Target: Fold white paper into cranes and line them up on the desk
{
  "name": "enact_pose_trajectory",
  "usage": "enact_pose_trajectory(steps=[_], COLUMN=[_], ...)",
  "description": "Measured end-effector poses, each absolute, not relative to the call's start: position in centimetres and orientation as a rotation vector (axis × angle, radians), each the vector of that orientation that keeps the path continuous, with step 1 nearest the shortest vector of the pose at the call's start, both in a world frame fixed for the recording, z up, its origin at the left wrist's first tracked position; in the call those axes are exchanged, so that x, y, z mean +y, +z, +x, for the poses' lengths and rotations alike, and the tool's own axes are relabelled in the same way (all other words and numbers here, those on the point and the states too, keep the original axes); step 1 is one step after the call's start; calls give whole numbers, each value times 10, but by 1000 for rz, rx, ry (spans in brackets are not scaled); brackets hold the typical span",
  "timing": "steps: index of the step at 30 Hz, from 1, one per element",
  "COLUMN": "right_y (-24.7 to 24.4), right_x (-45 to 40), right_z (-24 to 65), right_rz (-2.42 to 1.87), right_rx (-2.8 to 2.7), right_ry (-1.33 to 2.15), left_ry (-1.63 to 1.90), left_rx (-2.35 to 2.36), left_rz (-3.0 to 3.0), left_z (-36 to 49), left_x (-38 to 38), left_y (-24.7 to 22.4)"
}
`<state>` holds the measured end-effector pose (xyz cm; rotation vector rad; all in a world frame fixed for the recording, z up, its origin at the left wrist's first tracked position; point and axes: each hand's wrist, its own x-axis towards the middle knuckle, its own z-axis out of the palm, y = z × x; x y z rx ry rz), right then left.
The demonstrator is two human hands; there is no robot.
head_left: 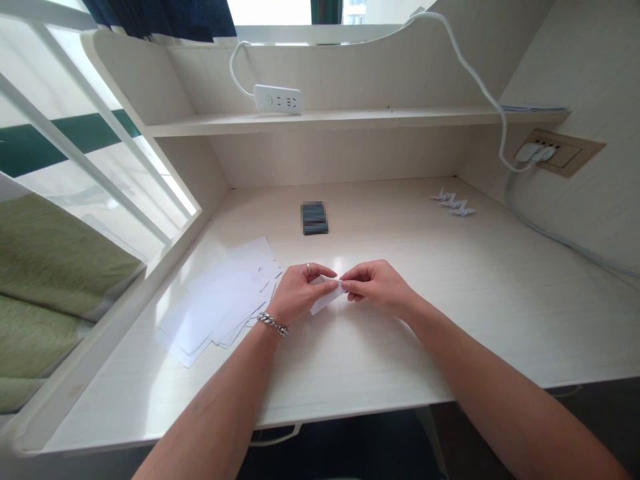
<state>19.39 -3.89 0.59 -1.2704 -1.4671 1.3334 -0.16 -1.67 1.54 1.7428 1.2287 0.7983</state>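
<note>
A small folded piece of white paper (325, 304) is held between both hands above the middle of the desk. My left hand (301, 288), with a ring and a chain bracelet, pinches its left part between thumb and fingers. The fingertips of my right hand (376, 283) are closed on its right corner. Loose white sheets (220, 293) lie overlapping on the desk to the left of my left hand. Several small folded white paper figures (453, 201) stand in a row at the back right. The fingers partly hide the held paper.
A dark, blurred rectangular object (315, 218) lies behind the hands on the desk (380, 233). A white power strip (277, 99) rests on the shelf (350, 118). Its cable hangs at the right, near a wall socket (560, 152). White rails border the desk's left side.
</note>
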Motion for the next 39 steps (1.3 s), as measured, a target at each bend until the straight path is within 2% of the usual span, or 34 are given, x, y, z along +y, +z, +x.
enact_pose_trajectory(steps=[9, 15, 39], right_y=[8, 2, 6], right_x=[-39, -40, -39], right_z=[189, 187, 184], right_rz=[-1108, -1072, -1042], right_rx=[-1323, -1311, -1230], right_ry=[1202, 1069, 1125], left_ry=[860, 805, 820], left_rx=[1121, 1099, 1174], left_rz=[1563, 1718, 1843], left_z=[-4, -1, -2], left_x=[-13, -18, -19], left_y=[12, 16, 21])
